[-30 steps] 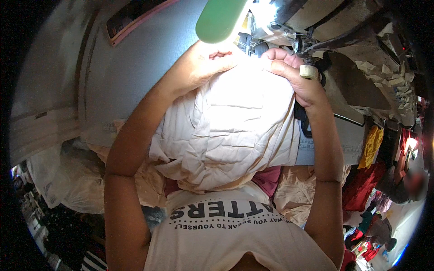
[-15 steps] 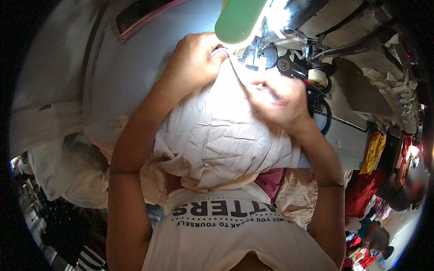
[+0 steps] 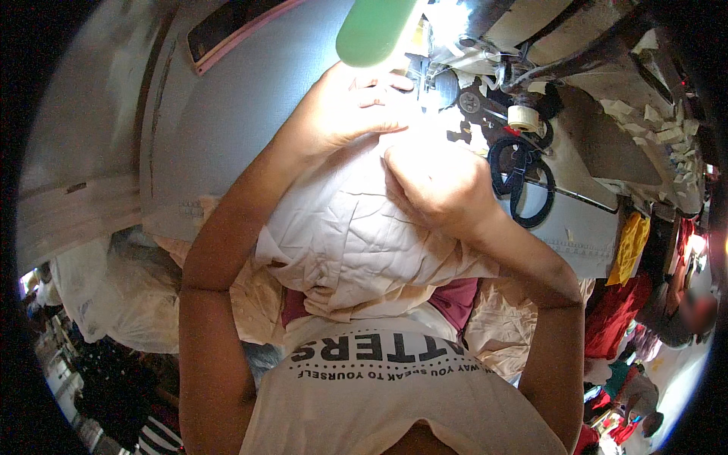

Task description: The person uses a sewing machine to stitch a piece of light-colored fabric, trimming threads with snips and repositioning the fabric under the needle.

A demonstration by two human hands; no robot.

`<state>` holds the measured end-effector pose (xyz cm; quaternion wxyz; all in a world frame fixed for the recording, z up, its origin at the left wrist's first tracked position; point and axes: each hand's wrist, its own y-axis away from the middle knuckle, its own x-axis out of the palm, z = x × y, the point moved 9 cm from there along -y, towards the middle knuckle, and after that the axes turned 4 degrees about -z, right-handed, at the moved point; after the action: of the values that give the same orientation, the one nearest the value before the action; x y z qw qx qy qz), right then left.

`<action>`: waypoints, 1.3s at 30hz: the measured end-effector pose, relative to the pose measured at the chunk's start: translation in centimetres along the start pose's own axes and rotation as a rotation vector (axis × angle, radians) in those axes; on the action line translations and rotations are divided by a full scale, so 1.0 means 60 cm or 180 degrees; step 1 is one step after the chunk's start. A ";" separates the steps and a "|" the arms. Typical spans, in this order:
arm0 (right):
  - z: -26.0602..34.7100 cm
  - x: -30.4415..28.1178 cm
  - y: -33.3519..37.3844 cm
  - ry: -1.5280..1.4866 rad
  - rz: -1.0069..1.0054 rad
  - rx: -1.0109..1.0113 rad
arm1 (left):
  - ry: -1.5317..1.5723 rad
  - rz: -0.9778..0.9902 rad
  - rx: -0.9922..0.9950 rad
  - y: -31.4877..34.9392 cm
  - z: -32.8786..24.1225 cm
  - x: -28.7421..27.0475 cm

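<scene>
A wrinkled cream cloth spreads from the work surface down over my lap. My left hand grips its far edge, thumb below and fingers bent toward the bright spot under a green machine head, which looks like a sewing machine's. Close by on the right, my right hand is closed on the same cloth, its thumb side facing the left hand. Strong glare washes out the cloth edge and the fingertips between the hands.
A phone with a pink edge lies at the far left of the grey table. On the right are a black looped strap, a white spool-like piece and scattered scraps. A plastic bag stands at left; a person is far right.
My left hand has shifted slightly right and turned, fingers now reaching over the cloth edge. My right hand has moved lower left, closer to it. The raised cloth peak has flattened.
</scene>
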<state>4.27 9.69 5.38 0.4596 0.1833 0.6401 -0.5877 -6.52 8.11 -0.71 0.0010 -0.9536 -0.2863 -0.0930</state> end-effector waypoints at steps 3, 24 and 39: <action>-0.001 0.013 0.001 -0.0089 0.0207 0.0088 | -0.0136 0.0023 -0.0023 0.002 0.004 0.001; -0.194 -0.105 0.118 0.0562 -0.0477 0.1868 | 0.0779 0.1313 -0.0191 0.158 -0.159 0.180; 0.049 -0.172 0.071 -0.5306 -0.0181 0.1516 | -0.0208 0.1721 0.0701 0.256 -0.323 0.261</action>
<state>13.93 11.18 11.49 0.7134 -0.2319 -0.0412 -0.6600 11.25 2.75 21.92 0.1200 -0.9920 -0.0301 -0.0269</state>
